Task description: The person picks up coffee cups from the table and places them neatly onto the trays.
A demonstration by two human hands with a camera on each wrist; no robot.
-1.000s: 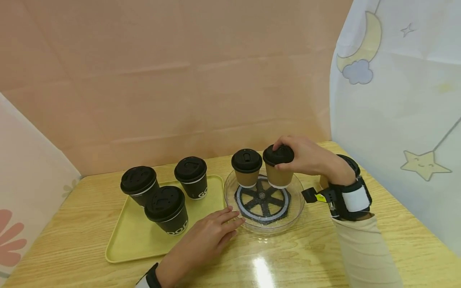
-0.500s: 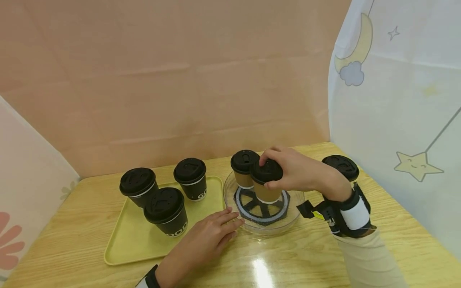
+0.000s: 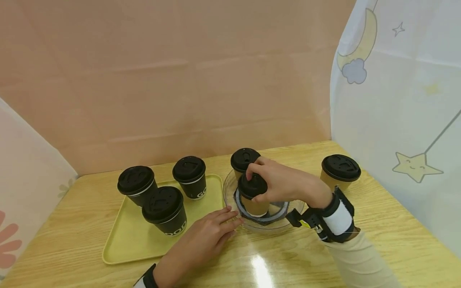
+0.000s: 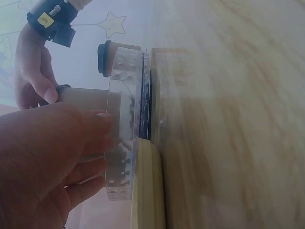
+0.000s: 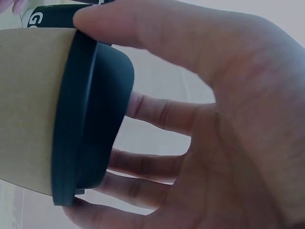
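My right hand [image 3: 284, 182] grips a brown paper coffee cup [image 3: 256, 207] by its black lid, thumb on the near side and fingers round the rest. In the right wrist view the thumb and fingertips meet the edge of the lid [image 5: 76, 119]. The cup is upright over the front left part of a clear round tray [image 3: 268, 229] with a dark spoked wheel at its centre. Behind it, partly hidden, a second brown cup [image 3: 245, 158] stands on the same tray. My left hand [image 3: 207, 232] lies with extended fingers at the tray's left rim.
At left, a yellow tray [image 3: 126, 249] carries three black-lidded dark cups: one at back left [image 3: 137, 180], one in front [image 3: 165, 208], one at back right [image 3: 191, 176]. Another brown cup [image 3: 340, 170] stands on the table at right, beyond my right wrist.
My right hand has carried the brown cup from the back right of the round tray leftward and toward me. The left hand stays at the rim. The brown cup at right has come into fuller view.
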